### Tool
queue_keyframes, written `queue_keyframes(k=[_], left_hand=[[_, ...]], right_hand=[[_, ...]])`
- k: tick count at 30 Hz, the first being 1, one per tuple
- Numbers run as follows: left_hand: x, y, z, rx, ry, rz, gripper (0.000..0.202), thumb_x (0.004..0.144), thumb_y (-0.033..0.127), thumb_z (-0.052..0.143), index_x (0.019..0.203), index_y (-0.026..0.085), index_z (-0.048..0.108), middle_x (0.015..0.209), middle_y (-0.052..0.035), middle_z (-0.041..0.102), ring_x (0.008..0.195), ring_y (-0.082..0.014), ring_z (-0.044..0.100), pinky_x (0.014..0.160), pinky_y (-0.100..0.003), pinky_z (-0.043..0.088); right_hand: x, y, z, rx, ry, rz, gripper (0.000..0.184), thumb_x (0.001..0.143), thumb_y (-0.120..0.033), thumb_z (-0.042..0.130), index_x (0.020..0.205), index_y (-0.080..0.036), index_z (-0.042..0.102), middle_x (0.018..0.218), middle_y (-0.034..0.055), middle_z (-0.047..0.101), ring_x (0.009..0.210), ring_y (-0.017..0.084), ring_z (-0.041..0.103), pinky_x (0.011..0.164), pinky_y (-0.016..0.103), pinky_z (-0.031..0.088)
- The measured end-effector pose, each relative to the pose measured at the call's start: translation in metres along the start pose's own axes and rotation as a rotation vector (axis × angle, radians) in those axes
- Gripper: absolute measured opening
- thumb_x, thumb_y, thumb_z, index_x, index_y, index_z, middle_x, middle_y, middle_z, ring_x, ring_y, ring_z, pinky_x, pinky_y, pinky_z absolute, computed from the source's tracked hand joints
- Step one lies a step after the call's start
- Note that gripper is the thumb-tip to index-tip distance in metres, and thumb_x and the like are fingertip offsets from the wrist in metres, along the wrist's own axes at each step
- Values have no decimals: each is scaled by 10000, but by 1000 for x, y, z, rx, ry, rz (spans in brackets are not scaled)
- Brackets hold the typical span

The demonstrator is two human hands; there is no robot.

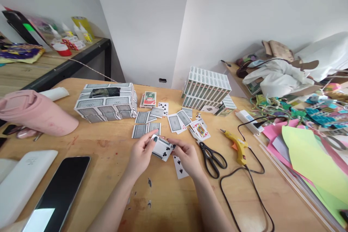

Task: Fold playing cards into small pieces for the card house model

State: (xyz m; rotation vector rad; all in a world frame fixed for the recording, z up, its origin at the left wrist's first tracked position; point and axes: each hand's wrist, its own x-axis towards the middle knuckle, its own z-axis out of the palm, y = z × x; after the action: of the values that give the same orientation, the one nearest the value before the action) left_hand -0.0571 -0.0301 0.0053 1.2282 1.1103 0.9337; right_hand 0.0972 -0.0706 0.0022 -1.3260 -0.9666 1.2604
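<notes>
Between my two hands is a playing card [160, 149] with club marks and a patterned strip along its edges, held above the table. My left hand [141, 154] pinches its left end, thumb on top. At its right end, my right hand [185, 155] grips with thumb and fingers closed. Under my right hand lies a spade card [179, 168], partly covered. Just beyond, face-down cards [140, 131] lie in rows, and a face card [200, 129] rests near black-handled scissors [211, 159].
A card-covered box [106, 105] stands back left, stacked card packs [208, 86] back right. A yellow glue gun [237, 145] with its cord lies right, near a power strip [249, 121] and coloured paper [312, 159]. A phone [58, 192] and pink tumbler [40, 113] are left.
</notes>
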Motion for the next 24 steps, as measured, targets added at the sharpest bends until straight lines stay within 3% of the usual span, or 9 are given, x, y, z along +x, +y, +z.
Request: queue_keyframes(k=[3, 6, 9, 16, 20, 24], left_hand=[[-1, -2, 2, 65, -48, 13, 474, 805, 396, 509, 1206, 144, 519, 1015, -125, 669, 854, -209, 645, 716, -303, 520], [0, -2, 4, 57, -5, 26, 428, 796, 380, 520, 1161, 156, 548, 966, -99, 680, 850, -198, 646, 713, -293, 523], [1, -2, 6, 37, 77, 62, 370, 779, 353, 540, 1091, 157, 573, 979, -91, 673, 868, -189, 641, 721, -286, 526], [-2, -6, 5, 144, 38, 139, 417, 766, 314, 562, 1162, 186, 524, 940, -76, 671, 720, -149, 627, 663, -265, 516], [-1, -6, 3, 232, 15, 143, 400, 802, 338, 517, 1176, 200, 551, 836, -37, 653, 683, -127, 587, 637, -228, 484], [-1, -6, 5, 192, 4, 147, 452, 818, 333, 506, 1248, 197, 467, 773, -8, 615, 667, -112, 559, 640, -218, 470]], right_hand=[[1, 2, 4, -6, 21, 26, 254, 714, -331, 613, 883, -161, 697, 771, 47, 713, 670, 177, 636, 583, 273, 503], [2, 6, 7, 44, 83, 100, 269, 687, -376, 649, 820, -145, 685, 652, 30, 686, 552, 145, 604, 503, 237, 465], [3, 9, 9, 157, 154, 161, 299, 660, -405, 674, 806, -145, 652, 666, 33, 682, 558, 143, 611, 513, 235, 468], [1, 11, 14, 312, 166, 137, 346, 639, -434, 690, 812, -162, 565, 662, 31, 654, 559, 153, 601, 524, 257, 464], [-3, 7, 12, 86, 90, -7, 379, 727, -403, 615, 1011, -162, 549, 536, -51, 536, 473, 97, 474, 487, 214, 380], [-4, 5, 10, -19, 64, -87, 498, 788, -371, 540, 1221, -135, 472, 512, -86, 376, 463, 75, 309, 454, 196, 272]])
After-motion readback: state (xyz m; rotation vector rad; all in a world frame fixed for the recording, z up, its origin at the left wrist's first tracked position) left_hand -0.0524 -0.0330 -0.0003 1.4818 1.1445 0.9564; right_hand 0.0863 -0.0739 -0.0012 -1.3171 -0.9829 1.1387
